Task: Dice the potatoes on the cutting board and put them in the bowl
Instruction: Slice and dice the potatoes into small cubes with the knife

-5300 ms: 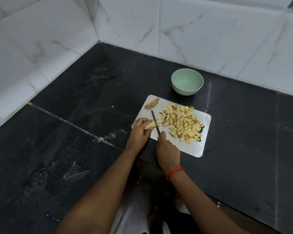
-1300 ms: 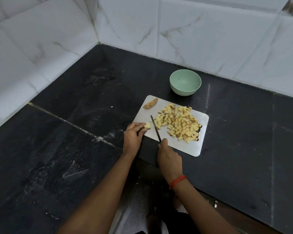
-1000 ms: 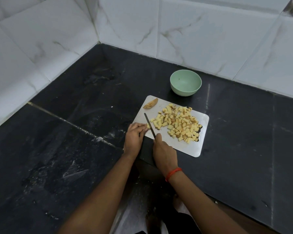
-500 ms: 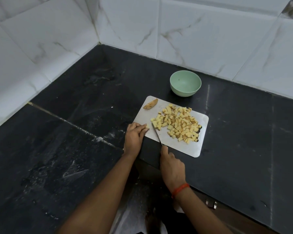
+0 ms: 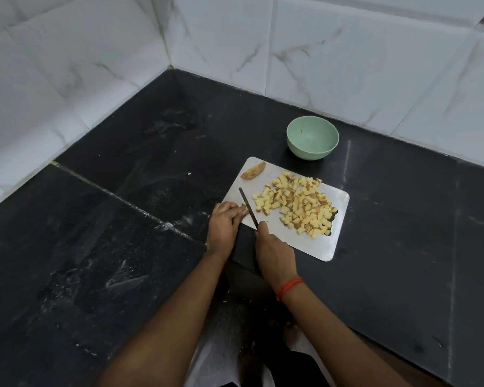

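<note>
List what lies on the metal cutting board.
On the rectangular steel cutting board: a heap of yellow potato cubes, one brown-skinned potato end slice, and the dark-bladed knife held by the right hand. The left hand covers most of a small potato piece.

brushed metal cutting board [image 5: 313,244] with a dull shine, matt green plastic-looking bowl [image 5: 312,137], scuffed dark stone counter [image 5: 123,247], glossy marbled wall tiles [image 5: 347,60]

No legible text, no labels or brands, no numbers or signs; nothing readable on any surface
</note>
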